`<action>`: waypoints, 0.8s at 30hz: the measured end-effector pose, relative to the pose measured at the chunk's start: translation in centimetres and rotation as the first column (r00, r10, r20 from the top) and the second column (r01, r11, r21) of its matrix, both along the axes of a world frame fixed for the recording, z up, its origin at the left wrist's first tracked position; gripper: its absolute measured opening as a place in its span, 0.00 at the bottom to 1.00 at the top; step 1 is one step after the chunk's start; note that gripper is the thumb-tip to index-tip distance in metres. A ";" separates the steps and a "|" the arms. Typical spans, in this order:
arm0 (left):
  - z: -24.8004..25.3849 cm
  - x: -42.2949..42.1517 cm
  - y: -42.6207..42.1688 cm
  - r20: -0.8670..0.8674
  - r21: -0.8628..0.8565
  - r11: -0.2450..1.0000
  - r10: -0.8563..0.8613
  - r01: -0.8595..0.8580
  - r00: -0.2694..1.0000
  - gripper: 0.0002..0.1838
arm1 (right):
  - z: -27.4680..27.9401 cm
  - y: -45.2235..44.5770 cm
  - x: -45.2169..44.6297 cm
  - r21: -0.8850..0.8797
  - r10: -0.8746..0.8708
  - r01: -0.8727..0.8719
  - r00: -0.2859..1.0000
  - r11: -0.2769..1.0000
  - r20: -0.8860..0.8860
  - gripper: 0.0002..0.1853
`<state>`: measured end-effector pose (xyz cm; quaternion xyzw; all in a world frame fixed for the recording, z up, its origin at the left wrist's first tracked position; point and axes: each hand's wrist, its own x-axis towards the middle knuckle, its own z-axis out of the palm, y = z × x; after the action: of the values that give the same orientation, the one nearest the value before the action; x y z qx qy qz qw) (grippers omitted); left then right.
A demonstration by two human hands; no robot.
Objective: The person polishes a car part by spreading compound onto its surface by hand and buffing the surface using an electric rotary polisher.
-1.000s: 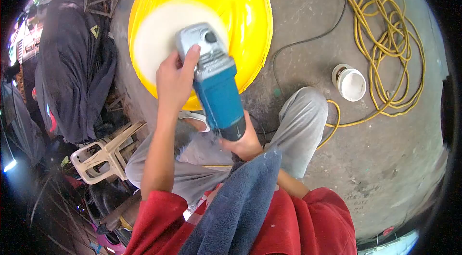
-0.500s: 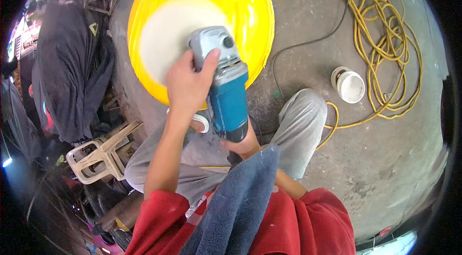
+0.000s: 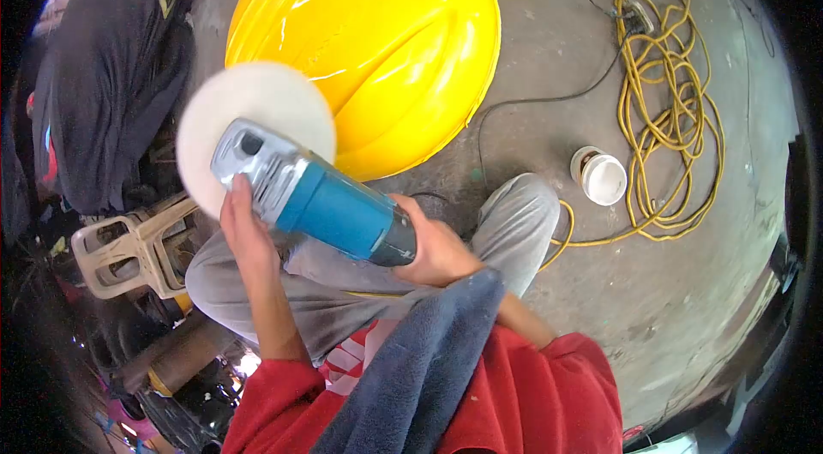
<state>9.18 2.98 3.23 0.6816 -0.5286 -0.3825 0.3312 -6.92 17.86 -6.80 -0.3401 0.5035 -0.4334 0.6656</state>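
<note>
Both left hand (image 3: 250,235) and right hand (image 3: 441,252) grip a blue angle polisher (image 3: 336,212), left curled against its metal gearhead (image 3: 257,164), some fingers hidden, right wrapped round its rear. Its white pad (image 3: 273,96) overlaps a glossy yellow shell (image 3: 377,42), cut off above; contact is unclear. Rightward lie a white tub (image 3: 605,181) and coiled yellow cord (image 3: 664,138).

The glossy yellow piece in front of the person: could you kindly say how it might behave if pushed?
The yellow piece would probably feel slippery, as its surface throws bright highlights. It is likely stiff, since its curved ridges look moulded in. Its underside is hidden, so whether it might rock I cannot tell.
</note>
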 end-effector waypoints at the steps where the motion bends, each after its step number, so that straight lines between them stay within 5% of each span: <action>1: 0.2 0.6 0.8 -0.278 -0.065 0.991 0.097 -0.120 0.956 0.22 | 0.6 -0.6 -1.5 -0.008 0.178 -0.180 0.977 0.984 -0.121 0.48; 3: -0.3 3.1 2.5 -0.382 0.022 1.000 0.021 -0.014 0.924 0.26 | 1.3 -0.2 -3.5 -0.073 0.209 -0.223 0.963 0.972 -0.170 0.47; 6: -3.1 1.9 5.3 -0.429 0.031 0.998 0.054 -0.046 0.902 0.27 | 2.9 2.2 -4.9 0.055 0.281 -0.277 0.911 0.959 -0.302 0.47; 9: -6.9 0.2 6.9 -0.359 0.295 0.955 0.135 -0.025 0.924 0.26 | 4.1 5.4 -6.2 0.273 0.321 -0.223 0.859 0.936 -0.398 0.47; 12: -8.6 -4.3 6.3 -0.278 0.433 0.889 -0.027 0.151 0.960 0.28 | 4.3 7.5 -8.9 0.379 0.286 -0.103 0.837 0.920 -0.466 0.48; 16: -10.3 -12.8 1.9 -0.369 0.431 0.831 -0.194 0.352 0.909 0.34 | 6.0 7.0 -12.7 0.307 0.061 0.146 0.816 0.941 -0.575 0.51; 20: -10.2 -15.8 0.0 -0.400 0.410 0.829 -0.210 0.379 0.892 0.35 | 6.0 5.2 -14.9 0.362 0.052 0.163 0.856 0.918 -0.515 0.50; 24: -7.5 -11.6 3.1 -0.349 0.432 0.887 0.000 0.161 0.937 0.33 | 7.1 4.9 -13.6 0.414 0.195 0.021 0.860 0.910 -0.472 0.49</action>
<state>-2.47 6.07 -4.24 0.6408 -0.3877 -0.6206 0.2322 -20.50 22.73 0.25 -0.3190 0.7217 -0.1846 0.5859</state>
